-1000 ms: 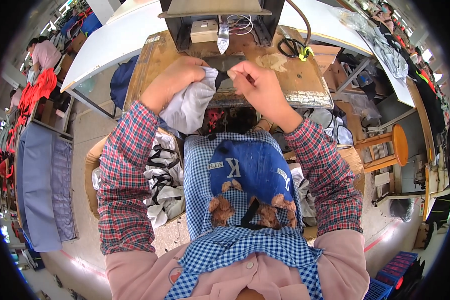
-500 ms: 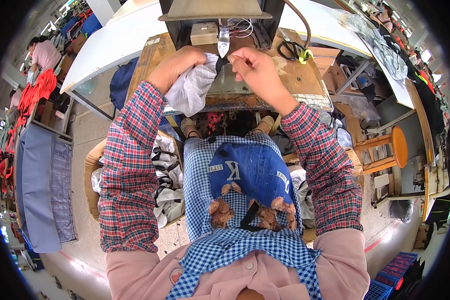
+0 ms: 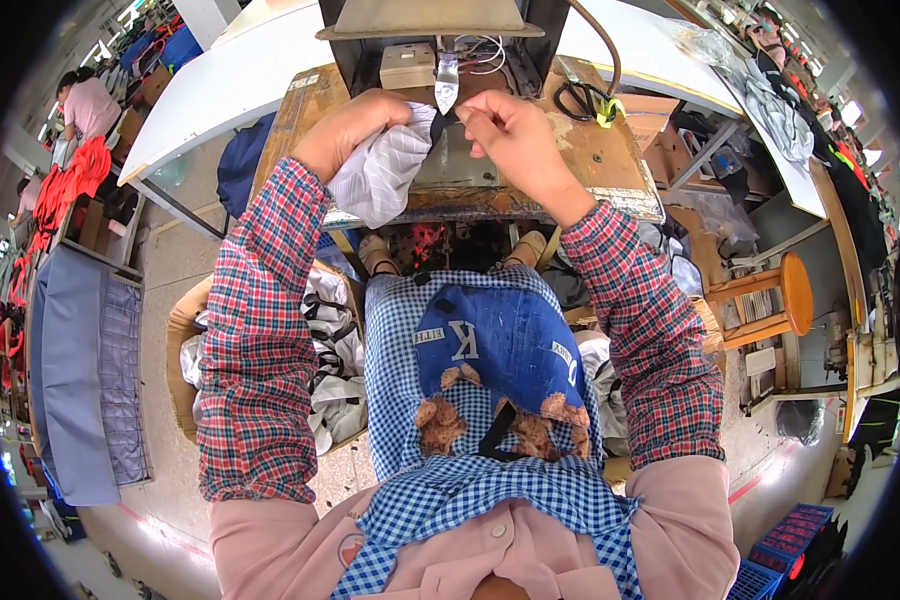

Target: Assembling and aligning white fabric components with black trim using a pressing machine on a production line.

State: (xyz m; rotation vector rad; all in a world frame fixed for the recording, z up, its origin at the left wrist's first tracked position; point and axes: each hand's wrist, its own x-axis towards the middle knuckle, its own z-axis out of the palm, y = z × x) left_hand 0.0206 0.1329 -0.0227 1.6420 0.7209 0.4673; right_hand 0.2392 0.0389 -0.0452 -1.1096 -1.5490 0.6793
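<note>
White cloth with fine stripes (image 3: 382, 180) hangs bunched below my left hand (image 3: 355, 135), which is closed around its upper part. A black trim (image 3: 438, 126) runs along the cloth's right edge, just under a pointed metal tip (image 3: 447, 88) on the machine. To the right of that tip my right hand (image 3: 515, 140) has thumb and forefinger pinched at the black trim's end, its other fingers curled. The cloth's far side is hidden by my left hand.
The machine's dark housing (image 3: 425, 20) stands on a worn wooden table (image 3: 610, 165). Black-handled scissors (image 3: 582, 98) lie at the right. Boxes of white and black cloth (image 3: 335, 360) flank my lap. A wooden stool (image 3: 795, 293) is at the right, and a person (image 3: 92, 105) works far left.
Both hands hold nearly the same place and grip. The cloth under my left hand has shifted very slightly.
</note>
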